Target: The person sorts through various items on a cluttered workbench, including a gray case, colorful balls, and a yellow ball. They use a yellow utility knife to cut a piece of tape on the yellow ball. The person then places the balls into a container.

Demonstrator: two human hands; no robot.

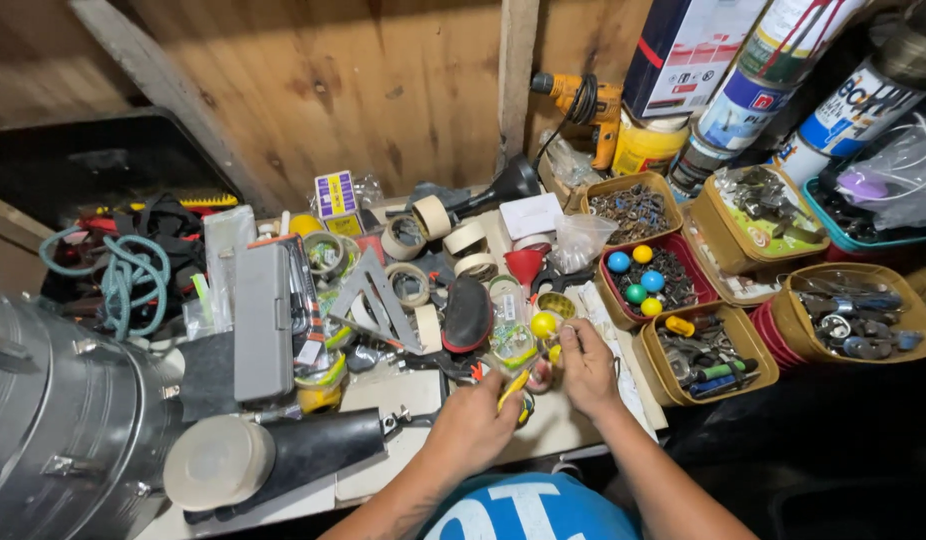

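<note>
Pinching a small yellow tool (514,388), the left hand (473,425) curls closed; the right hand (588,365) pinches something small beside a yellow ball (543,324).

Small yellow tool (514,388), perhaps gripped

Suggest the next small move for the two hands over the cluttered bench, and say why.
Probably lift the small yellow-handled item clear of the pile. The left hand and right hand are both closed around it, with a yellow ball and tape rolls crowding it, so it is hard to see or work on.
</note>
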